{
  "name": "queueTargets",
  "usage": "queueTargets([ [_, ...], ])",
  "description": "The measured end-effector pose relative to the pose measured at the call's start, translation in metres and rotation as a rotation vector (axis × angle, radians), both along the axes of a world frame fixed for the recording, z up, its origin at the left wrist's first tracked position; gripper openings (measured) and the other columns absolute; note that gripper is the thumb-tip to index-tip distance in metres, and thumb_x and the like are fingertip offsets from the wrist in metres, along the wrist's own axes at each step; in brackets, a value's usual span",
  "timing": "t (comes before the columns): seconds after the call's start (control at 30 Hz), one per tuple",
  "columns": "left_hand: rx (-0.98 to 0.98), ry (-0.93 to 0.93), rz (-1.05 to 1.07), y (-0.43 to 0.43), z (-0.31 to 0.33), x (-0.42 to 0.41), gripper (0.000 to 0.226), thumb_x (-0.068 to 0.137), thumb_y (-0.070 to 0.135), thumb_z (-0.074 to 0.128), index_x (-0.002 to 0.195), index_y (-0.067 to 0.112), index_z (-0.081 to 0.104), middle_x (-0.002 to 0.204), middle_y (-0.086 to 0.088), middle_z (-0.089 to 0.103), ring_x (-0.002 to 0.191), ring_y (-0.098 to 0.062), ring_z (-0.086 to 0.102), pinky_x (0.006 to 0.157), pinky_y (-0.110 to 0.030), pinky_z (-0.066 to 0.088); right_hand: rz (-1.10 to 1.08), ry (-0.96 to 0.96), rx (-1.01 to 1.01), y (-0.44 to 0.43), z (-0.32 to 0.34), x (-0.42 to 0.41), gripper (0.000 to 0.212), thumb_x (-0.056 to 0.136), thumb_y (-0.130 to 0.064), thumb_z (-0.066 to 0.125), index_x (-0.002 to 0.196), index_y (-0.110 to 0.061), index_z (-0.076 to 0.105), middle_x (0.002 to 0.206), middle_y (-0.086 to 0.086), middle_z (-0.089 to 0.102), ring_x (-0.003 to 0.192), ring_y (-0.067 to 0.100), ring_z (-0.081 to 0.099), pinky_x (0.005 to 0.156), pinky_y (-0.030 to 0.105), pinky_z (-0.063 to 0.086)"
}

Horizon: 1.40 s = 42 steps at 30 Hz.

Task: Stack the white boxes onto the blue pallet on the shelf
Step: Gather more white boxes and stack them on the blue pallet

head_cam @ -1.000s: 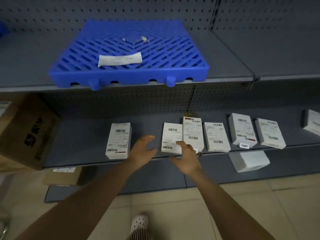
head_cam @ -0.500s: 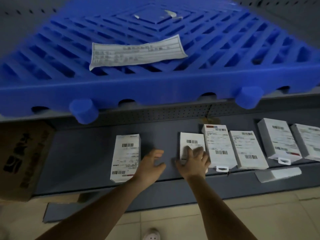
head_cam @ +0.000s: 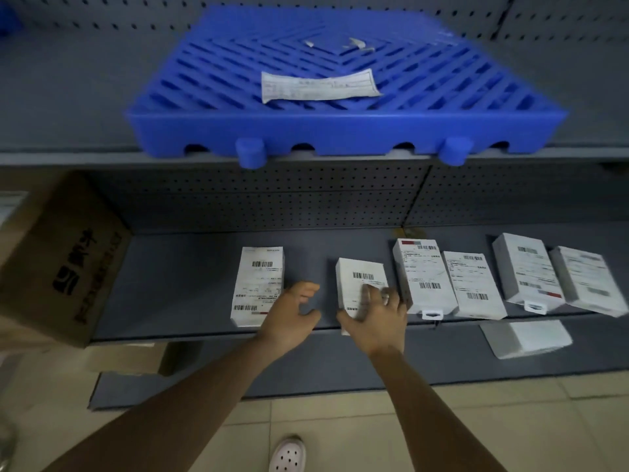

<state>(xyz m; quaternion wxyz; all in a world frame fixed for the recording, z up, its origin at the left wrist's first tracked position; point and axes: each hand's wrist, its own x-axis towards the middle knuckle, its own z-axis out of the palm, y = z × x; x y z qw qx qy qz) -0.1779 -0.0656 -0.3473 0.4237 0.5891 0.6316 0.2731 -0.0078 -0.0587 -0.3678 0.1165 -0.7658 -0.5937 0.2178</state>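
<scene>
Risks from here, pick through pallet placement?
The right hand holds the white labelled box close beside a longer white box; lifting could knock that neighbour.
The blue slatted plastic pallet overhangs the upper shelf edge; the rising box might clip it.
A loose paper slip lies on the pallet; a box set there may slide.

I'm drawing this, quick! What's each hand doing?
Left hand: open, holding nothing.
Right hand: gripping a white box.
</scene>
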Motion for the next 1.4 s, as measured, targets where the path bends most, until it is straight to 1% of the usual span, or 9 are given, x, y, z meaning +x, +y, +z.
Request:
queueTargets([
  [0.07, 0.028, 0.014, 0.014, -0.024, 0.015, -0.005, 0.043, 0.085, 0.005, 0.058, 0.126, 0.018, 0.053, 0.119, 0.003, 0.054, 0.109, -0.008, 0.051, 0.093, -0.016, 0.036, 0.019, 0.05, 0.026, -0.023, 0.016, -0.005, 0.091, 0.054, -0.074, 0.039, 0.132, -0.027, 0.049, 0.138, 0.01, 0.042, 0.126, 0.033, 0.035, 0.106, 0.042, 0.027],
  [0.2, 0.089, 0.038, 0.03, -0.08, 0.052, -0.025, 0.043, 0.085, 0.006, 0.058, 0.123, 0.025, 0.053, 0.12, 0.006, 0.053, 0.111, -0.005, 0.05, 0.095, -0.019, 0.04, 0.129, 0.123, 0.043, -0.075, 0.065, -0.016, 0.069, 0.07, -0.06, 0.063, 0.13, -0.03, 0.049, 0.136, 0.004, 0.038, 0.123, 0.029, 0.035, 0.106, 0.037, 0.031],
  [0.27, 0.146, 0.051, 0.039, -0.108, 0.075, -0.039, 0.042, 0.085, 0.007, 0.058, 0.121, 0.029, 0.052, 0.121, 0.008, 0.052, 0.112, -0.003, 0.049, 0.096, -0.021, 0.043, 0.201, 0.128, 0.083, -0.099, 0.091, -0.024, 0.068, 0.071, -0.058, 0.066, 0.13, -0.031, 0.049, 0.136, 0.001, 0.037, 0.122, 0.026, 0.035, 0.106, 0.036, 0.033],
  [0.43, 0.299, 0.117, 0.083, -0.179, 0.14, -0.084, 0.041, 0.087, 0.009, 0.061, 0.116, 0.036, 0.049, 0.117, 0.017, 0.05, 0.108, 0.008, 0.046, 0.079, -0.001, 0.039, 0.346, 0.162, 0.15, -0.156, 0.159, -0.064, 0.086, 0.056, -0.07, 0.05, 0.132, -0.031, 0.049, 0.138, -0.005, 0.036, 0.124, 0.023, 0.037, 0.105, 0.034, 0.035],
  [0.57, 0.387, 0.145, 0.175, -0.222, 0.192, -0.123, 0.044, 0.087, 0.014, 0.063, 0.117, 0.042, 0.045, 0.118, 0.021, 0.048, 0.109, 0.01, 0.044, 0.098, -0.018, 0.04, 0.49, 0.172, 0.216, -0.184, 0.21, -0.11, 0.084, 0.06, -0.067, 0.053, 0.135, -0.032, 0.047, 0.141, -0.007, 0.034, 0.126, 0.021, 0.036, 0.105, 0.036, 0.037],
  [0.73, 0.482, 0.093, 0.307, -0.254, 0.265, -0.174, 0.047, 0.084, 0.021, 0.069, 0.122, 0.039, 0.049, 0.123, 0.019, 0.051, 0.114, 0.003, 0.048, 0.097, -0.024, 0.043, 0.611, 0.29, 0.299, -0.209, 0.27, -0.161, 0.084, 0.055, -0.071, 0.053, 0.131, -0.037, 0.047, 0.134, -0.014, 0.036, 0.123, 0.014, 0.038, 0.102, 0.034, 0.039],
  [0.97, 0.601, 0.107, 0.402, -0.253, 0.348, -0.266, 0.048, 0.083, 0.019, 0.067, 0.126, 0.031, 0.049, 0.127, 0.013, 0.053, 0.115, -0.002, 0.051, 0.099, -0.03, 0.046, 0.645, 0.334, 0.438, -0.204, 0.363, -0.228, 0.072, 0.064, -0.062, 0.066, 0.13, -0.039, 0.047, 0.131, -0.017, 0.036, 0.121, 0.011, 0.038, 0.101, 0.036, 0.04],
  [1.07, 0.589, 0.115, 0.39, -0.241, 0.358, -0.3, 0.05, 0.084, 0.016, 0.065, 0.13, 0.024, 0.047, 0.13, 0.009, 0.052, 0.118, -0.004, 0.049, 0.094, -0.02, 0.041, 0.615, 0.294, 0.514, -0.192, 0.391, -0.262, 0.07, 0.07, -0.058, 0.068, 0.132, -0.035, 0.048, 0.135, -0.012, 0.037, 0.122, 0.014, 0.037, 0.102, 0.037, 0.038],
  [1.4, 0.637, 0.219, 0.275, -0.185, 0.379, -0.411, 0.043, 0.085, 0.018, 0.063, 0.124, 0.028, 0.048, 0.121, 0.012, 0.051, 0.115, -0.004, 0.049, 0.098, -0.024, 0.041, 0.494, 0.233, 0.575, -0.143, 0.421, -0.382, 0.066, 0.072, -0.056, 0.067, 0.13, -0.031, 0.049, 0.132, -0.005, 0.039, 0.119, 0.02, 0.04, 0.098, 0.038, 0.041],
])
